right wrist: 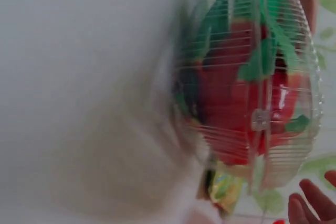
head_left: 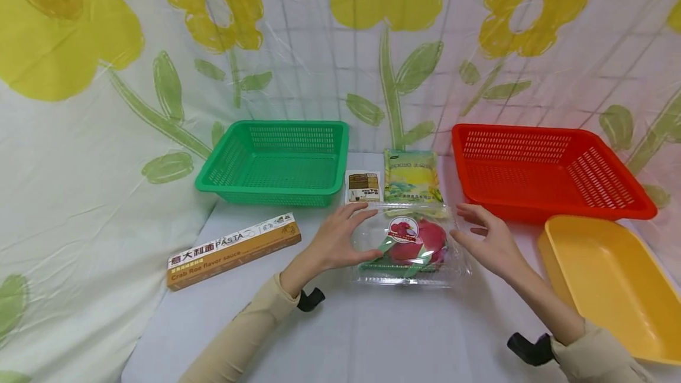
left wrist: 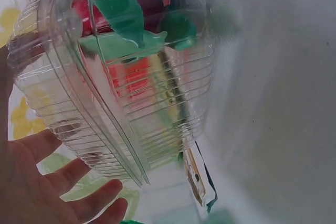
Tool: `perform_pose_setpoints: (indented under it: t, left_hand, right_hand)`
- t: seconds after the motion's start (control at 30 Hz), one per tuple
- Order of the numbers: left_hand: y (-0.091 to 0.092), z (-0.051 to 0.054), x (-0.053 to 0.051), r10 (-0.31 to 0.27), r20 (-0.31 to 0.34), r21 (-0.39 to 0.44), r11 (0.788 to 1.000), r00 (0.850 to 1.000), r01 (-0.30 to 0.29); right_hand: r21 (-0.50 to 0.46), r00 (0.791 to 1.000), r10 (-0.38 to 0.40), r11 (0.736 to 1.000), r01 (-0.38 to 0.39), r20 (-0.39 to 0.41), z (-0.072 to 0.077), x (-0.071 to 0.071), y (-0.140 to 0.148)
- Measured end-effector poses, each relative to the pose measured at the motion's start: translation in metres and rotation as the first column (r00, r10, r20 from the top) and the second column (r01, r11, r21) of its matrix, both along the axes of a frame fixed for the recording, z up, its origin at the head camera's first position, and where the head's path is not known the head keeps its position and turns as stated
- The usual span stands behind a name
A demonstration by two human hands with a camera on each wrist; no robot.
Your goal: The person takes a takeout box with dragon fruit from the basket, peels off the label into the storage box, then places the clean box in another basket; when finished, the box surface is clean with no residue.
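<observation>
"Sleeves (head_left: 242,336), 2, beige, nearest in the head view. What sits between the hands?"

"Item 1: clear clamshell box (head_left: 408,247), on the white table (head_left: 383,336). Red and green contents (head_left: 433,241); 1 round label (head_left: 403,230). Left hand (head_left: 340,238) at its left side, right hand (head_left: 492,247) at its right, neither clamped on it."

"Surroundings?"

"1 pasta box (head_left: 234,251), left. 1 green basket (head_left: 266,192), behind left. 1 small packet (head_left: 365,187) and 1 yellow-green packet (head_left: 412,176), side by side, just behind. 1 red basket (head_left: 564,210), behind right. 1 yellow tub (head_left: 612,288), right."

"Left wrist view: is the grip made?"

"No. Left fingers spread apart beside the ribbed wall (left wrist: 168,77); whether any tip touches plastic, I cannot tell."

"Right wrist view?"

"Right fingers apart too, holding nothing, off to the side of the box. 1 round stud (right wrist: 260,119) near the seam."

"Handling grade?"

"Light, I judge: thin plastic, springy, slick, easily dented. Best hold: 2 palms against the ribbed sides, low, beneath the seam. Lifted by the lid, it might pop apart; squeezed hard, it might buckle."
</observation>
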State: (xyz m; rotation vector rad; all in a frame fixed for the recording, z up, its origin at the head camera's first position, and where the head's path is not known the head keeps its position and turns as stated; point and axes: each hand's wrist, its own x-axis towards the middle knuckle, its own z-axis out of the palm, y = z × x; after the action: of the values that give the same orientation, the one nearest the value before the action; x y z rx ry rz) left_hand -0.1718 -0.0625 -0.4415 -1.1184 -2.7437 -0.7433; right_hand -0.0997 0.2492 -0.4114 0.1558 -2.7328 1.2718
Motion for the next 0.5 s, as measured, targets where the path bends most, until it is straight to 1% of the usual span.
perform_pose_setpoints:
  t: [0.13, 0.27, 0.4, 0.5]
  left_hand:
    - [-0.001, -0.001, -0.002, -0.009, 0.001, 0.034, 0.999, 1.0, 0.009]
    - [-0.002, -0.002, -0.002, -0.011, 0.004, 0.055, 0.998, 1.0, 0.011]
    - [-0.001, -0.004, -0.002, -0.012, 0.006, 0.041, 0.999, 1.0, 0.012]
    - [0.0, -0.004, -0.001, -0.015, 0.016, 0.021, 1.0, 1.0, 0.015]
  right_hand:
    - [0.026, 0.998, 0.054, 0.998, -0.054, 0.018, 0.01, -0.011, -0.012]
    - [0.05, 0.987, 0.147, 0.987, -0.15, 0.06, 0.017, -0.022, -0.027]
    - [0.068, 0.971, 0.216, 0.973, -0.223, 0.099, 0.018, -0.03, -0.039]
    - [0.074, 0.965, 0.227, 0.968, -0.238, 0.13, 0.019, -0.033, -0.044]
